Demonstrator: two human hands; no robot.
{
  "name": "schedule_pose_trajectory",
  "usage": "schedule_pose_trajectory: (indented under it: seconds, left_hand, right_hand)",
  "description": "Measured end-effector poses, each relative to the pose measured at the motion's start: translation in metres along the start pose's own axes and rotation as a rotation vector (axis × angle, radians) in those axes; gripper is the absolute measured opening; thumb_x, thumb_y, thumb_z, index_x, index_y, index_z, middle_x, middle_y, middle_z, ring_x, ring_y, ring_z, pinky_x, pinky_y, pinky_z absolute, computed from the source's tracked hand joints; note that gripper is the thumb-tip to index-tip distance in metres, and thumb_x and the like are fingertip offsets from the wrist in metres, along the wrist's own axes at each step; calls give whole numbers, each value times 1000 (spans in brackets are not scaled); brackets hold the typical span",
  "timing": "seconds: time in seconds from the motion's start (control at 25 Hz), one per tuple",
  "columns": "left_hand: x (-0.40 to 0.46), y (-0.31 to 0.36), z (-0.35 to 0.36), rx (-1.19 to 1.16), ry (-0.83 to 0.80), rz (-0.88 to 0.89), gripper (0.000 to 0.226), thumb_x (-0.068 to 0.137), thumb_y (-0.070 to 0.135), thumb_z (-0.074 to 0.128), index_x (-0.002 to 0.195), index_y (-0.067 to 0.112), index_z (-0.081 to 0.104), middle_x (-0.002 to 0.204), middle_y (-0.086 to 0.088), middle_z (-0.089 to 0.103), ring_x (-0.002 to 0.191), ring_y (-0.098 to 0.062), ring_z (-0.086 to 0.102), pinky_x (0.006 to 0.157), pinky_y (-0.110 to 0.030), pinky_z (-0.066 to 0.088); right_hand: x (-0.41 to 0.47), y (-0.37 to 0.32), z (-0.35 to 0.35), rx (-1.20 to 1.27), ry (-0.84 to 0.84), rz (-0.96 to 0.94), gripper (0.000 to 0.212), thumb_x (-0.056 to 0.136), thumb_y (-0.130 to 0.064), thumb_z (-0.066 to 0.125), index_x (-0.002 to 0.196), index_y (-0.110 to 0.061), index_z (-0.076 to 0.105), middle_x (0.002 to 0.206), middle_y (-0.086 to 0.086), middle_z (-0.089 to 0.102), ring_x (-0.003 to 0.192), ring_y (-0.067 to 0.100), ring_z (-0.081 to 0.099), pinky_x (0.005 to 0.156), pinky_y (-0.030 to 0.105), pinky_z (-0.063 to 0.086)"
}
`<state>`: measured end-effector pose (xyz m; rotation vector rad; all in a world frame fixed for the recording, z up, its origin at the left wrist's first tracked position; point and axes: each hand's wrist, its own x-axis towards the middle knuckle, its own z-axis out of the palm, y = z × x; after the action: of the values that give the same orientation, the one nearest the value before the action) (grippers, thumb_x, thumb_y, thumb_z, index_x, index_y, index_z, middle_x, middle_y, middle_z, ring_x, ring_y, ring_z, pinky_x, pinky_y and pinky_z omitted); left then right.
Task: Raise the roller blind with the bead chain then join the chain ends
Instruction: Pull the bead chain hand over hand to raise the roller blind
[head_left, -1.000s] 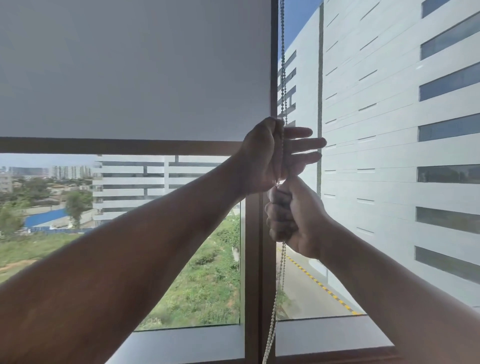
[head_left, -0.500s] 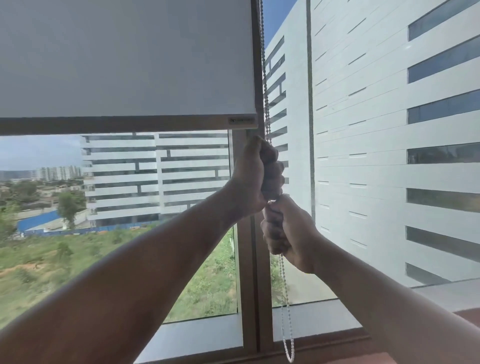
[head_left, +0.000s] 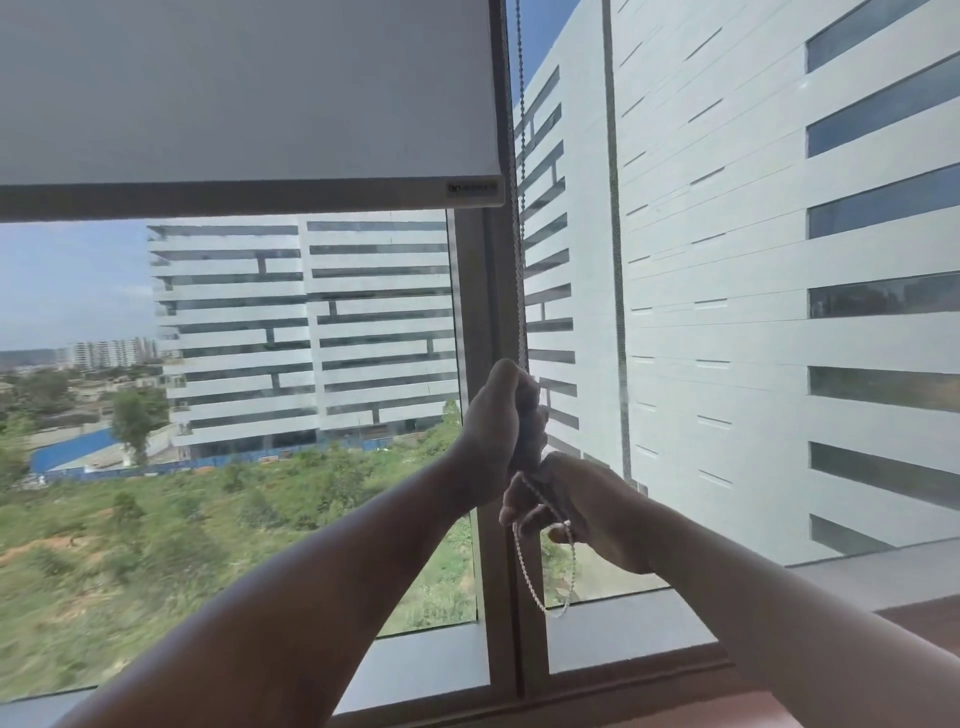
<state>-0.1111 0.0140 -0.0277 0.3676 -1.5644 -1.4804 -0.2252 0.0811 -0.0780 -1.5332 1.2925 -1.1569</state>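
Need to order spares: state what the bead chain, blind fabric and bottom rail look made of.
Bead chain: small white beads, matte, probably plastic, though metal cannot be ruled out.
Blind fabric: smooth, opaque, pale grey, likely coated textile; no weave visible.
Bottom rail: rigid grey-brown bar, satin finish, perhaps aluminium.

Bright daylight through the window (head_left: 727, 312) backlights shadowed arms; edges curve.
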Motion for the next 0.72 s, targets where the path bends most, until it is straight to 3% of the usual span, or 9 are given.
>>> schedule_pose_trajectory:
  seconds: [0.12, 0.2, 0.4, 0.48, 0.56, 0.64, 0.72]
  left_hand:
    - [0, 0, -8, 50, 1, 25, 38, 92, 27, 33, 54, 26, 29, 47, 3, 22, 41, -14, 13, 42, -21, 18]
    - [-1, 1, -10, 52, -9, 15, 35, 91, 28, 34, 57, 27, 25, 50, 5, 21, 42, -15, 11, 42, -21, 16]
    - [-7, 1, 6, 31, -90, -17, 34, 89, 35, 38, 63, 26, 19, 49, 6, 19, 42, -14, 9, 41, -19, 15]
    - [-11, 2, 10, 31, -121, -17, 32, 86, 37, 39, 65, 25, 17, 48, 6, 19, 42, -14, 10, 40, -20, 15]
    - [-15, 4, 10, 40, -131, -12, 30, 86, 34, 37, 66, 25, 17, 48, 6, 19, 42, -14, 10, 40, -20, 14]
    - [-17, 7, 9, 43, -137, -15, 30, 91, 31, 34, 67, 25, 15, 50, 5, 17, 43, -13, 8, 40, -18, 13]
    - [-18, 7, 8, 42, -131, -21, 31, 94, 29, 32, 69, 24, 14, 51, 5, 16, 43, -13, 8, 39, -18, 14]
  right_hand:
    - [4, -40, -24, -95, 275, -121, 35, 98, -19, 43, 105, 0, 71, 113, 12, 77, 106, 31, 70, 84, 40, 42]
    - [7, -78, -35, 2, 393, -218, 37, 96, -17, 41, 111, -1, 71, 120, 11, 76, 107, 29, 71, 86, 41, 40]
    - [18, -147, -15, 331, 260, -275, 34, 96, -16, 38, 108, -10, 69, 115, 17, 79, 93, 29, 73, 84, 42, 46]
    - [19, -157, -9, 420, 212, -278, 37, 95, -15, 35, 109, -7, 68, 105, 16, 81, 84, 27, 75, 75, 35, 52]
    - [19, -162, -9, 488, 167, -271, 38, 93, -15, 34, 105, -7, 69, 87, 10, 80, 61, 20, 69, 56, 25, 47]
    - [20, -162, -10, 515, 162, -290, 36, 91, -15, 35, 90, -10, 70, 65, 3, 69, 42, 12, 44, 44, 19, 30]
    - [22, -159, -7, 541, 167, -321, 32, 88, -15, 35, 71, -16, 62, 49, -3, 46, 38, 11, 24, 42, 20, 20]
